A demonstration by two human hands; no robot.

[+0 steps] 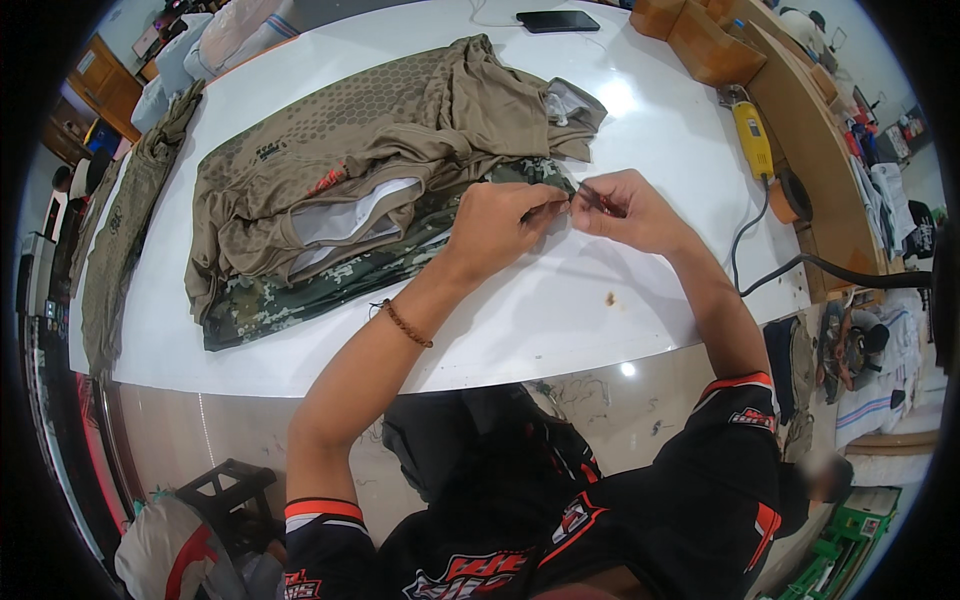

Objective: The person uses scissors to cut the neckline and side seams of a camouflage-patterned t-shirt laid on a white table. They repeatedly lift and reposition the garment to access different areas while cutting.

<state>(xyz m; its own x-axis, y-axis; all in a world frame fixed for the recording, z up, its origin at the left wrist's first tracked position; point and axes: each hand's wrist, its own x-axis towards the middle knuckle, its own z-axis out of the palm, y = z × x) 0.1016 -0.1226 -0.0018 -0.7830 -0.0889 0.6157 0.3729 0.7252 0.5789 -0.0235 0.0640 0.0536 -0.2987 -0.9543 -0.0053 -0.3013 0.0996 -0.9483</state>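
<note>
A brown shirt (pixel 330 130) with a hexagon pattern lies spread on the white table. Its neck opening shows a white lining. Partly under it is a dark green camouflage garment (pixel 262 312). My left hand (pixel 505 225) is closed in a pinch at the right end of the camouflage cloth, by a sleeve edge. Close beside its fingertips, my right hand (pixel 640 212) is closed around small thread snips (pixel 607 206) with dark red handles. The snips' tip points toward the pinched edge; my fingers hide most of the tool.
Another brown garment (pixel 135 235) hangs over the table's left edge. A black phone (pixel 558 21) lies at the far side. On the right are a yellow corded tool (pixel 752 138), a roll of brown tape (pixel 790 195) and cardboard boxes (pixel 715 45). A black cable (pixel 840 268) crosses the right edge.
</note>
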